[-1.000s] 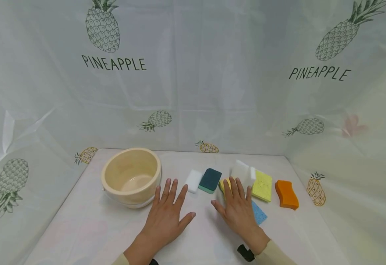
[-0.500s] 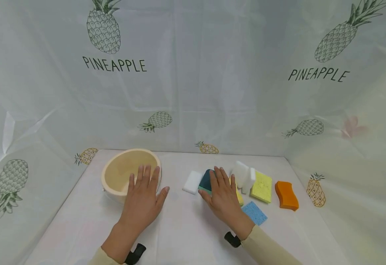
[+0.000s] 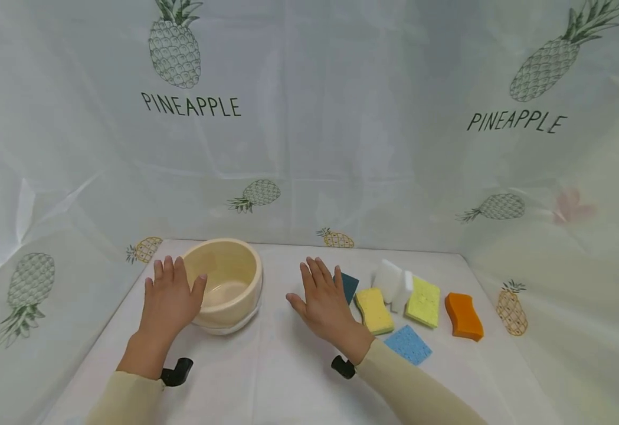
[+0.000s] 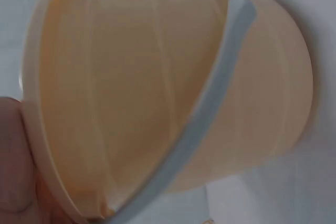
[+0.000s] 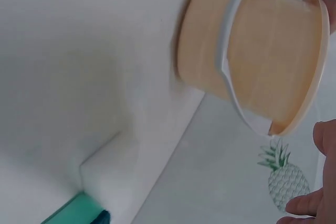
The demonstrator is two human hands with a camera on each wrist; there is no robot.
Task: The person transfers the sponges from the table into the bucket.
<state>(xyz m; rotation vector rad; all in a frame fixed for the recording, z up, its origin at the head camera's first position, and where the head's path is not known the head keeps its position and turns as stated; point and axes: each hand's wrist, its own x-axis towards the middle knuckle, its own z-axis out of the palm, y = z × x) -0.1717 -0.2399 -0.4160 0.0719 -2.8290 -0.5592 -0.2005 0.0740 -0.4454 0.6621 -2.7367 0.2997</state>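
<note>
A cream bucket (image 3: pixel 237 313) with a grey-white handle (image 4: pixel 210 95) stands upright at the table's left. My left hand (image 3: pixel 170 301) is at its left side, fingers straight, overlapping the rim in the head view. The left wrist view shows a finger (image 4: pixel 14 156) right beside the rim. My right hand (image 3: pixel 321 304) is held over the table between bucket and sponges, fingers straight and holding nothing. It partly covers a dark green sponge (image 3: pixel 349 285) and hides a white sponge, which the right wrist view shows as a white block (image 5: pixel 113 169) beside a green edge (image 5: pixel 76 211).
Right of my right hand lie a yellow sponge (image 3: pixel 375 311), a blue sponge (image 3: pixel 409 345), white sponges (image 3: pixel 387 280), a yellow-green sponge (image 3: pixel 423 301) and an orange sponge (image 3: pixel 464 316). A pineapple-printed sheet (image 3: pixel 341 147) encloses the back and sides.
Both hands have moved left. The left hand went from in front of the bucket to its left side. The right hand has uncovered the yellow and blue sponges and now covers the white one.
</note>
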